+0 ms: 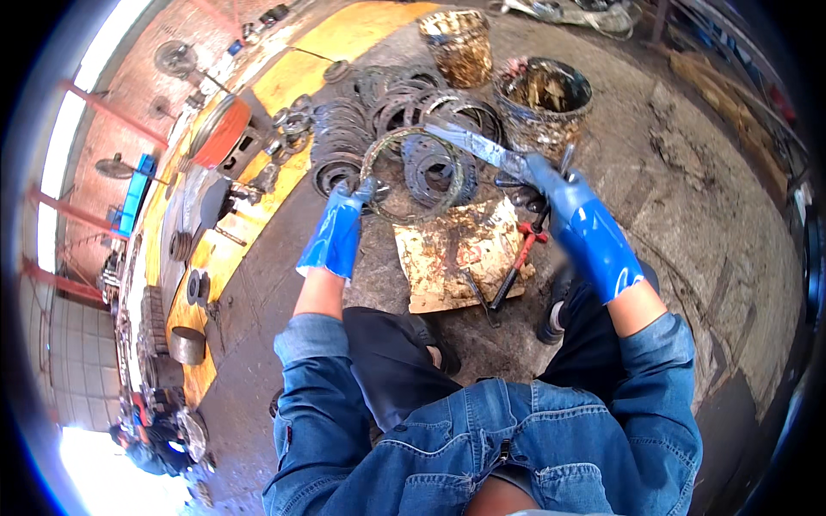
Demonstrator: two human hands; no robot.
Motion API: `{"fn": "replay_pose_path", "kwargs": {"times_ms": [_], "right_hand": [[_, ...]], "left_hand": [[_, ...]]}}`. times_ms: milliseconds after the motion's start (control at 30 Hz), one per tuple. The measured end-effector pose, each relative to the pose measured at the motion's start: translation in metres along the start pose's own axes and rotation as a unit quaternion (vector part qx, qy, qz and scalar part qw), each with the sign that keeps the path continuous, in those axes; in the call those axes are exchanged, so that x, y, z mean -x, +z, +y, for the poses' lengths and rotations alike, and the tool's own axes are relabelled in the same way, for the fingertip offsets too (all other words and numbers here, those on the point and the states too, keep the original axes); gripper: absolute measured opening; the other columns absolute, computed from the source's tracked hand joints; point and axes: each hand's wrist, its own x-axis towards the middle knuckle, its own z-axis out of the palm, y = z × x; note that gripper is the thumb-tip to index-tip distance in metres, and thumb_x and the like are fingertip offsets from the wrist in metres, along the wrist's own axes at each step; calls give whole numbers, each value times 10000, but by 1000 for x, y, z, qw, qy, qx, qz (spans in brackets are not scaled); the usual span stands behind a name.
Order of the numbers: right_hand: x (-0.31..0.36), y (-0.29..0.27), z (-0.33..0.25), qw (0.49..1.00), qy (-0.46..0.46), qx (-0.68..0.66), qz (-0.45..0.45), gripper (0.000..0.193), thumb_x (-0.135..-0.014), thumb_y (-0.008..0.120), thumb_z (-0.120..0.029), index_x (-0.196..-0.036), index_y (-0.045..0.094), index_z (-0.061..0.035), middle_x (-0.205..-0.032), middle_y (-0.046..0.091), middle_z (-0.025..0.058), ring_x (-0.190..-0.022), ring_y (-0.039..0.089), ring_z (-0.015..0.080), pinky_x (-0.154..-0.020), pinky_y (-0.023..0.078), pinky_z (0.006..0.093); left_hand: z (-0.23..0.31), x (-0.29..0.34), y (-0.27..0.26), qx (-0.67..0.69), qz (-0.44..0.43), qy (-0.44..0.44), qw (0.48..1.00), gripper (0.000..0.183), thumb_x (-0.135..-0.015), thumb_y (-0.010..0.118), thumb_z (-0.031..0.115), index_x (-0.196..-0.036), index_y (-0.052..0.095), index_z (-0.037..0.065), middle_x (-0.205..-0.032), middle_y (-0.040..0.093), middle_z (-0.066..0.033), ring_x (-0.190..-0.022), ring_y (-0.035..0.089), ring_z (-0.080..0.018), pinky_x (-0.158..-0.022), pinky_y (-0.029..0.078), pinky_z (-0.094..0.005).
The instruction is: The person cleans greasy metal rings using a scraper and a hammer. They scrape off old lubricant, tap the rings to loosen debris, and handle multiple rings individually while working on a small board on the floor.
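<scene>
My left hand [346, 206], in a blue rubber glove, grips the left edge of a thin, grimy metal ring [379, 146], which is held up over the floor. My gloved right hand [557, 185] is closed on a long flat blade [482, 146], like a scraper. The blade points up and left, its tip by the ring's upper edge; I cannot tell if they touch. Below the hands lies a stained cardboard sheet [430, 258]. On its right side rest a hammer [516, 267] with a red and black handle and a thin metal tool [478, 294].
Piles of dark metal rings [340, 129] lie beyond my hands. Two grimy buckets, one upright [456, 52] and one open-topped [551, 125], stand behind. To the left are a yellow floor strip [258, 206], an orange drum [222, 131] and round metal parts. Another person [155, 447] is at far lower left.
</scene>
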Motion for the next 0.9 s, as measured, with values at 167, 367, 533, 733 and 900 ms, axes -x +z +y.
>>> {"fn": "replay_pose_path", "kwargs": {"times_ms": [167,367,533,733,900], "right_hand": [[19,17,-9,816,-407,370,-178,315,-907,577,-210,-1177,596,-48,-947,659,81,-711,596,177,-620,485,296],[26,36,2,578,-505,607,-207,450,-807,639,-200,-1236,529,-119,-1014,651,167,-643,632,340,-507,488,438],[17,41,11,538,-475,664,-208,495,-800,631,-227,-1271,507,-136,-1037,649,151,-654,638,328,-496,475,452],[8,42,13,524,-455,688,-210,489,-797,605,-203,-1271,511,-131,-1077,642,159,-669,645,310,-492,474,444],[5,45,12,550,-442,670,-229,508,-775,624,-203,-1266,517,-127,-1067,638,166,-681,647,330,-518,494,460]], "left_hand": [[4,25,8,108,-18,1,994,292,-909,624,249,-1081,634,14,-929,677,-65,-784,626,-161,-665,489,-300],[-23,22,14,73,-46,-50,995,197,-906,608,143,-1073,611,39,-890,691,-74,-724,681,-167,-538,492,-250],[-41,17,16,16,-45,-48,998,176,-903,605,133,-1060,601,53,-874,703,-81,-671,666,-146,-506,455,-224],[-45,12,20,-71,-61,-47,995,169,-914,594,144,-1061,594,60,-836,708,-60,-615,635,-115,-489,437,-239],[-50,11,12,-106,-58,-78,990,179,-913,599,163,-1057,596,55,-821,707,-58,-592,621,-108,-483,433,-244]]}}
